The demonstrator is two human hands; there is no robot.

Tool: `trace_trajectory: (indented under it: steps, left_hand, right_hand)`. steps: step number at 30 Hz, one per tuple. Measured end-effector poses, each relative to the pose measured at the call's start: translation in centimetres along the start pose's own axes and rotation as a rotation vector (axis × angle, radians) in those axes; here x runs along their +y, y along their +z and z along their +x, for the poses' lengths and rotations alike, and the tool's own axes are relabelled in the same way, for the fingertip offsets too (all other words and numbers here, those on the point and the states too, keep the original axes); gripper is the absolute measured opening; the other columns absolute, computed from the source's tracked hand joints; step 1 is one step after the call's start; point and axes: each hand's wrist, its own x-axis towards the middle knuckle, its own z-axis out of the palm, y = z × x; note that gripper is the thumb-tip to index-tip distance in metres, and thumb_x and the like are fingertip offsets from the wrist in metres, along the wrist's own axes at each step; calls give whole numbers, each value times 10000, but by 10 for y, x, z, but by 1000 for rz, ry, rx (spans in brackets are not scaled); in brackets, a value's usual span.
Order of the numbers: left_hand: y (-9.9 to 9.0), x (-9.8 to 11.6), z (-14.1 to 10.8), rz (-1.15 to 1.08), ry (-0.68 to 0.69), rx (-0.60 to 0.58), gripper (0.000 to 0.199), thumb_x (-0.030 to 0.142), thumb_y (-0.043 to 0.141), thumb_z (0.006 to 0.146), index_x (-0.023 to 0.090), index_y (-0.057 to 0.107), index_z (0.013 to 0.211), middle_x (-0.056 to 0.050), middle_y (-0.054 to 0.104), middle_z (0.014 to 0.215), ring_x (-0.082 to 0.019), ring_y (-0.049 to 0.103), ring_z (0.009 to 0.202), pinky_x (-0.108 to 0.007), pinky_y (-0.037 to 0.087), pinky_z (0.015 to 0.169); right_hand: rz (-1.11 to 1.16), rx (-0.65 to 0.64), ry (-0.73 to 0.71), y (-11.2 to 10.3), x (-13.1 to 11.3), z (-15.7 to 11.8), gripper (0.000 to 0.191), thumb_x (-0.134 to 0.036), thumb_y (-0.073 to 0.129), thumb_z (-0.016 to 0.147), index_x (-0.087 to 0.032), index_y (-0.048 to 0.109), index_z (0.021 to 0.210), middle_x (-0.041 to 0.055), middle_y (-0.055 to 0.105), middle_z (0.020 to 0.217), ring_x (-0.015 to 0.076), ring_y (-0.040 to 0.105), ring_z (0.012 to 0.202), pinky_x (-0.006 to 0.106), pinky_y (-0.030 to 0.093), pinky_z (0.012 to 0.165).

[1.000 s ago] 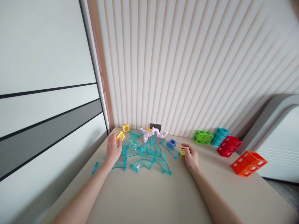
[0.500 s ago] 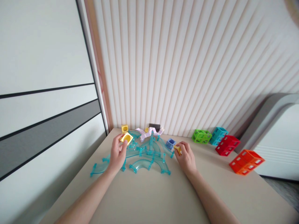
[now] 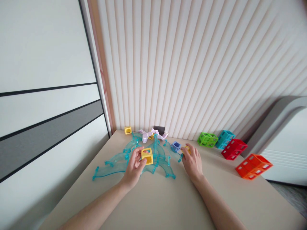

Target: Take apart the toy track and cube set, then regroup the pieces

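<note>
My left hand (image 3: pixel 134 167) grips a yellow open-frame cube (image 3: pixel 147 156) between thumb and fingers, held above the translucent teal track pieces (image 3: pixel 112 161). At the right of the pile, my right hand (image 3: pixel 192 161) has its fingers over a second yellow block (image 3: pixel 186 149), which they partly hide. Right behind that hand sits a blue open cube (image 3: pixel 176 146). The teal pieces, some curved and some straight, lie heaped on the table (image 3: pixel 158 204). Lilac zigzag pieces (image 3: pixel 146 136) rest at the back of the heap, with some yellow showing beneath them.
Another yellow cube (image 3: pixel 128 130) stands at the back left. A dark block (image 3: pixel 159 129) is against the ribbed wall. Along the right stand frame blocks in green (image 3: pixel 207 140), teal (image 3: pixel 224 139), red (image 3: pixel 234 149) and orange (image 3: pixel 254 166).
My left hand has moved right and toward me with its yellow cube, which has turned to show its side. My right hand stays by the second yellow block, its fingers now flatter.
</note>
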Motion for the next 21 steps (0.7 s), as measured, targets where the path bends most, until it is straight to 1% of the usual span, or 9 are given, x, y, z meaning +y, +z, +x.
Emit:
trace_trajectory:
  steps: [4,8,10,12,14,16,19,21]
  left_hand:
    - [-2,-1,-4,-61,-16,-27,483,383,723,833,251,539,1260,-82,705,1165,-260,677,1112,-392,553,948]
    - [-5,-5,-5,-149,-72,-41,503,324,701,822,246,567,1300,-77,717,1176,-244,702,1026,-394,563,915]
    - [-5,-6,-4,-172,-90,-30,508,311,696,811,241,588,1302,-78,724,1171,-240,705,1006,-386,569,894]
    - [-4,-6,-3,-184,-106,5,487,312,705,798,238,621,1272,-75,731,1153,-234,706,993,-361,575,856]
    - [-3,-3,-2,-205,-126,23,450,306,727,778,234,656,1216,-70,738,1119,-232,713,974,-348,579,830]
    - [-1,0,-2,-227,-134,12,394,284,748,763,227,687,1148,-65,742,1076,-236,722,962,-351,583,831]
    - [1,2,-3,-207,-122,-35,307,261,749,777,218,718,1080,-72,738,1061,-254,724,991,-358,596,826]
    - [0,1,-3,-167,-103,-79,284,263,742,797,224,730,1079,-81,734,1089,-266,718,1025,-357,606,811]
  right_hand:
    - [-49,-26,-8,-5,-3,0,354,-26,542,817,-254,764,974,143,610,1281,337,559,1024,448,495,771]
    - [-115,-59,-73,-11,-8,2,291,-35,584,824,-253,774,862,140,624,1294,342,549,1041,470,482,787]
    - [-133,-73,-101,-12,-11,2,276,-26,588,820,-241,759,798,139,623,1310,351,540,1068,482,473,804]
    - [-122,-79,-109,-12,-13,2,263,-27,586,825,-230,746,782,146,618,1318,363,533,1094,494,466,821]
    - [-84,-66,-94,-10,-13,2,274,-31,563,847,-233,748,863,151,617,1308,362,540,1101,493,469,831]
    - [-17,-27,-59,-9,-12,3,317,-41,525,875,-239,733,1009,155,618,1282,345,563,1077,488,487,844]
    - [164,82,-7,-9,-9,3,344,-97,504,910,-229,663,1184,163,610,1259,321,593,1068,485,519,902]
    - [325,162,44,-10,-10,2,330,-153,518,929,-222,618,1236,163,611,1252,313,604,1113,470,536,931]
